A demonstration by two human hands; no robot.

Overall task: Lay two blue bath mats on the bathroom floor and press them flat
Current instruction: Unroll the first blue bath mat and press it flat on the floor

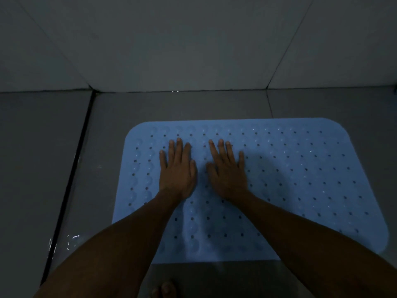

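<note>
1. We find one blue mat (300, 179) on the grey floor (43, 158), lower centre-right of the frame.
2. Our left hand (177, 171) and right hand (227, 173) lie palm-down, fingers straight, gripping nothing, apparently pressing the mat's left half flat.
3. No second mat visible.

You stood in dim light. Large grey tiles covered the floor (176, 108), split by a dark groove (71, 181) on your left. The tiled wall (171, 44) met it ahead, with small wet glints (73, 239) beside the groove.
</note>
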